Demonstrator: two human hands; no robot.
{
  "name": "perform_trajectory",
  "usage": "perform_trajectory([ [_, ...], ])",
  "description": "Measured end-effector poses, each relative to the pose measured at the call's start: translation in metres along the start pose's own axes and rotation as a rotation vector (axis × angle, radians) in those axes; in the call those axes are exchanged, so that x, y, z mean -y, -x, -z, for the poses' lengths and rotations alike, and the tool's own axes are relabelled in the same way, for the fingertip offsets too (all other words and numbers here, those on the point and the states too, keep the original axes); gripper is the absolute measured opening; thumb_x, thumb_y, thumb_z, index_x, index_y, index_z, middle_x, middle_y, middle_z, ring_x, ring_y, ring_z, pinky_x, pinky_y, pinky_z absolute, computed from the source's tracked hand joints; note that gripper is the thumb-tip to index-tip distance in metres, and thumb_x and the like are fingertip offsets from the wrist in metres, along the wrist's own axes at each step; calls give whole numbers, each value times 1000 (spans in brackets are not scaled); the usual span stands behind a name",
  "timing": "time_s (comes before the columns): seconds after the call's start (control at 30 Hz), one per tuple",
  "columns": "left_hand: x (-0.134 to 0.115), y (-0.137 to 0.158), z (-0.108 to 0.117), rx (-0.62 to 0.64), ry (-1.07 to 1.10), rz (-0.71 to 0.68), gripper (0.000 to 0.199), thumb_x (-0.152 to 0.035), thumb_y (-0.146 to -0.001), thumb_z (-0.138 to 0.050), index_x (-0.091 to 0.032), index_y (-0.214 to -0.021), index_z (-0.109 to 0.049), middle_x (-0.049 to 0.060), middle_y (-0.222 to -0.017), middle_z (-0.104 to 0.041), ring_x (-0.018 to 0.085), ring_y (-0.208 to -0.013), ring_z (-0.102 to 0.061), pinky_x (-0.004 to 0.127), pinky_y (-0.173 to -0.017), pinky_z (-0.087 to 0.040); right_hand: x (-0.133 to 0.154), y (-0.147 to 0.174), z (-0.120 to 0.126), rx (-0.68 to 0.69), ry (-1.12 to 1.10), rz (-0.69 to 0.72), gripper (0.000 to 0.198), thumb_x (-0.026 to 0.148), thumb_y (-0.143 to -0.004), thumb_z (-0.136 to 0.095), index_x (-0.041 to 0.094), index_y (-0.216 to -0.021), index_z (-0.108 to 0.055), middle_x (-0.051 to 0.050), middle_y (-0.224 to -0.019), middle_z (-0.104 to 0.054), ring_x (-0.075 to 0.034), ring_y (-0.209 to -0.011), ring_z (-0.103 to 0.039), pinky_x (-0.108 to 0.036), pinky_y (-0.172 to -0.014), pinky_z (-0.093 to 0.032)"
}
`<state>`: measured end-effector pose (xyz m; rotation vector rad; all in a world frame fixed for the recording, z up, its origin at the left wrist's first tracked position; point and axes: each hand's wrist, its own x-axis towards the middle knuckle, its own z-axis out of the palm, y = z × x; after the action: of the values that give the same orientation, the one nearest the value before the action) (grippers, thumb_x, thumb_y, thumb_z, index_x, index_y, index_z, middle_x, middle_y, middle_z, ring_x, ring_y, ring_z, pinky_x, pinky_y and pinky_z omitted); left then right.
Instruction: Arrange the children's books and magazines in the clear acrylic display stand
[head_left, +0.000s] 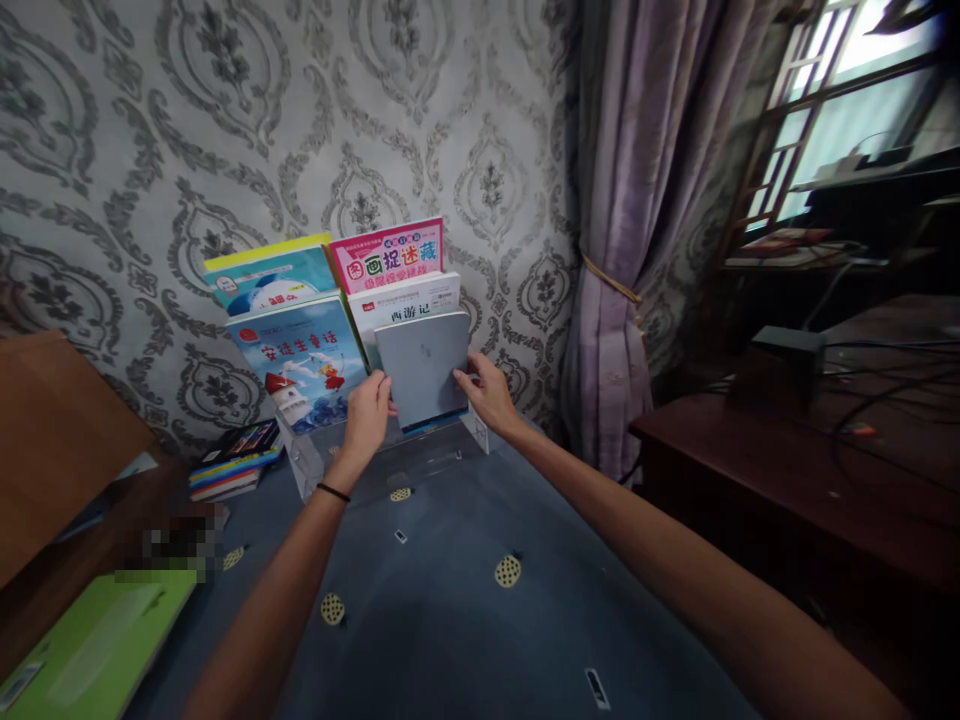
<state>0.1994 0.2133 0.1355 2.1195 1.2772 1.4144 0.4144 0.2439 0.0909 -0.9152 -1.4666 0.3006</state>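
A grey-covered notebook [424,365] stands upright at the front right of a clear plastic book stand [397,465]. My left hand [369,408] grips its left edge, and my right hand [487,392] pinches its right edge. Just behind it rises a white book [405,300], with a pink book [390,255] at the back. On the stand's left side a blue children's book [304,360] leans in front of a teal book with a yellow top [274,280]. The notebook hides the lower part of the white book.
A small stack of books [236,462] lies left of the stand, near a cardboard box [67,430]. A green book [97,640] is at the lower left. On the right are a purple curtain [622,200] and a dark red desk [750,470] with cables.
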Motion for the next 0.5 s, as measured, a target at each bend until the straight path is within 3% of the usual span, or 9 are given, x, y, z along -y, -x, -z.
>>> perform_trajectory([
  [0.27,-3,-4,-1,-16,-42,-31,28,-35,-96,-38,-22,-71,-41,-5,-60,-50,13,-53,-62,24,-51,-53,1,-3,-1,-34,-95,-4,14,33,-84,-57,23,-93,-58,-5,-87,-55,-20,-78,-58,-36,-65,-60],
  [0.5,-18,-13,7,-82,-106,-146,30,-38,-98,-38,-23,-71,-38,-4,-63,-52,11,-55,-60,22,-53,-52,11,-14,-1,-90,-123,75,18,37,-88,-55,22,-97,-58,-4,-90,-55,-19,-79,-57,-36,-70,-58],
])
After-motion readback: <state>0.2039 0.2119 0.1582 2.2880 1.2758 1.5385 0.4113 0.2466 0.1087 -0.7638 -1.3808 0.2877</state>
